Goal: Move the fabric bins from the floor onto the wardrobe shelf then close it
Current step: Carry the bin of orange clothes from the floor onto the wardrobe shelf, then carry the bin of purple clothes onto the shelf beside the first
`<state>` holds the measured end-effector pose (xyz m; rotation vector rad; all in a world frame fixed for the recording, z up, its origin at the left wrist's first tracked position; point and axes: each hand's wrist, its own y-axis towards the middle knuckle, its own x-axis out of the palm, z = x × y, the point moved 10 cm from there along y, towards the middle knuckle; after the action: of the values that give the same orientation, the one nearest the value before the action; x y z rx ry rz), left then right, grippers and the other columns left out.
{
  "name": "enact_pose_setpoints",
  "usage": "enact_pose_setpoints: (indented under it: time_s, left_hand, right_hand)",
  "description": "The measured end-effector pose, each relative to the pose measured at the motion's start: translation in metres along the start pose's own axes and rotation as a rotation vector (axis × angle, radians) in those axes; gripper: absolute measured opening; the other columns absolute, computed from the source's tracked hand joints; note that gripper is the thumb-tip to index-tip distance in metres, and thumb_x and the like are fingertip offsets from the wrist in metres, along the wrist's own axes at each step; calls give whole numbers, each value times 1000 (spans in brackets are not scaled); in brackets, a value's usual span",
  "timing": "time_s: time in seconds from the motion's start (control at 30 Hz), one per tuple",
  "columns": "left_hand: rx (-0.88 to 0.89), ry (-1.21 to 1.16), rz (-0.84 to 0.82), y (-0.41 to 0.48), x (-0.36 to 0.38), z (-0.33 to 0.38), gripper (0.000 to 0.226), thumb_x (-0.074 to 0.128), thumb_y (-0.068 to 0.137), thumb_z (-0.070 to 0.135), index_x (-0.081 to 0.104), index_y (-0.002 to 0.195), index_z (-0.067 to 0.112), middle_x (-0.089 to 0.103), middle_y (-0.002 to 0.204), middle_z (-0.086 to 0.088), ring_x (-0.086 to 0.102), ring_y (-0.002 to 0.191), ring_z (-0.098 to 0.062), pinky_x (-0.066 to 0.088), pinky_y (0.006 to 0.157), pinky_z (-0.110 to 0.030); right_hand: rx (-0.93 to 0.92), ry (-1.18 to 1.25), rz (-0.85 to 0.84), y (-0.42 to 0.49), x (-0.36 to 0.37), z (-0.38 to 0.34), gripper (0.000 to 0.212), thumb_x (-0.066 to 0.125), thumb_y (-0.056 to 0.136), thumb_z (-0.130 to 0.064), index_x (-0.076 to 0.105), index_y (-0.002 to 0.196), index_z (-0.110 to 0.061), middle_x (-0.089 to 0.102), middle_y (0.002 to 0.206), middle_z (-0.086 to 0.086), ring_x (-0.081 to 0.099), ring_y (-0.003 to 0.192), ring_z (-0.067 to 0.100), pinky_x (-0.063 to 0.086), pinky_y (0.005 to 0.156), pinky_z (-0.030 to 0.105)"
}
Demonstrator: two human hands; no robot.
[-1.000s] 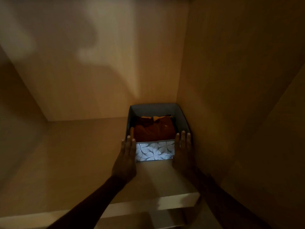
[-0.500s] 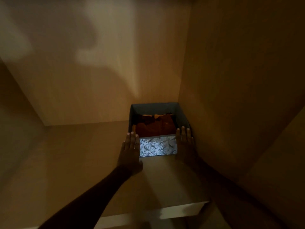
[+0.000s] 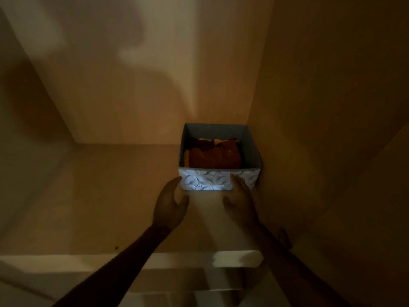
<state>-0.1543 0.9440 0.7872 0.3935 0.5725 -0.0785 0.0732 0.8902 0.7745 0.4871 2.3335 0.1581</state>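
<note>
Deep at the back right corner of the pale wooden wardrobe shelf sits the rectangular fabric bin with a white leaf-patterned front and grey lining, at about one o'clock from the middle of the view. Its right side stands just beside the wardrobe's wooden right wall, and its back lies close to the rear panel; whether either touches cannot be told in the dim light. Folded rust-orange cloth fills the bin's inside, with a lighter orange piece showing at its twelve o'clock edge. The left hand reaches in from seven o'clock, fingers loosely spread and released, with fingertips at the bin's lower left front corner; contact looks likely but is not certain. The right hand comes from five o'clock, also released and flat-fingered, its fingertips resting against the right part of the patterned front. Neither hand grasps the bin. Both bare forearms stretch across the shelf's light front edge, which runs along six o'clock. A soft shadow falls on the rear panel at eleven o'clock.
</note>
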Motion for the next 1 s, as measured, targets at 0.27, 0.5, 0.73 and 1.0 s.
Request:
enact_pose_setpoints:
  time_s: [0.27, 0.5, 0.73, 1.0]
  left_hand:
    - [-516, -324, 314, -185, -69, -76, 30, 64, 90, 6, 63, 119, 14, 68, 112, 1, 67, 96, -13, 49, 77, -18]
    - [-846, -308, 638, -404, -147, -118, 33, 64, 89, 8, 62, 119, 21, 69, 108, 2, 67, 95, -12, 51, 81, -29]
    - [-1025, -290, 1029, -587, -200, -110, 32, 65, 88, 6, 64, 117, 18, 72, 104, -2, 68, 94, -13, 53, 85, -34]
    - [-1184, -237, 1455, -791, -224, -52, 29, 65, 88, 7, 64, 115, 18, 71, 101, 0, 67, 96, -15, 53, 83, -29]
  right_hand:
    - [266, 567, -414, -126, 91, -29, 48, 71, 83, -20, 52, 127, -24, 69, 105, 7, 66, 94, 15, 51, 77, 18]
    - [195, 435, -879, -259, 191, -68, 31, 69, 85, -22, 62, 115, -27, 71, 94, -2, 67, 88, 14, 53, 76, 27]
    - [-31, 287, -1293, -393, 266, -151, 37, 66, 72, -42, 65, 107, -28, 72, 93, -3, 69, 87, 15, 53, 73, 28]
    - [-328, 150, -1654, -575, 302, -243, 19, 67, 85, -22, 68, 103, -19, 72, 87, 0, 67, 78, 11, 46, 64, 21]
